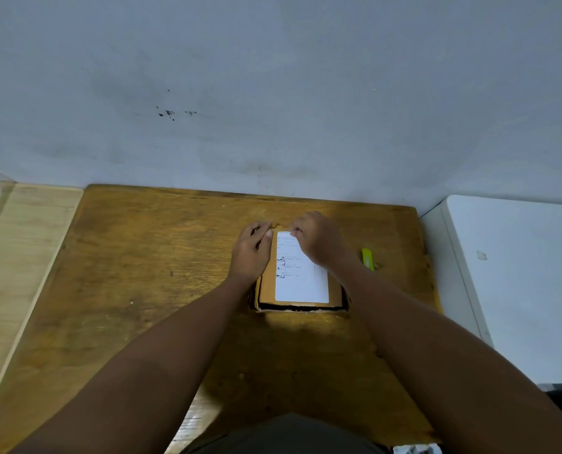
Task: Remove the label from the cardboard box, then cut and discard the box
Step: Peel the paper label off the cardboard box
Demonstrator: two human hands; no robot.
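Two bare hands, mine, reach forward over a worn wooden table to a small cardboard box lying flat near its far edge. A white printed label covers most of the box top, its long axis running straight away from me, from the near edge of the box to the far edge.

My left hand rests on the box's left side, fingers curled down over its far left corner, bracing it; whether the fingers truly clamp the cardboard I cannot tell. My right hand sits over the label's far end, fingertips bunched at the far edge as if picking at it. Whether any paper has lifted is hidden under the fingers.

Both hands are at the far end of the box, and the right is the one on the label. I judge the peel should run toward me, along the label's length, while the left holds the box down.

Just right of the box, beside my right wrist, lies a yellow-green utility knife, untouched, also pointing away from me.
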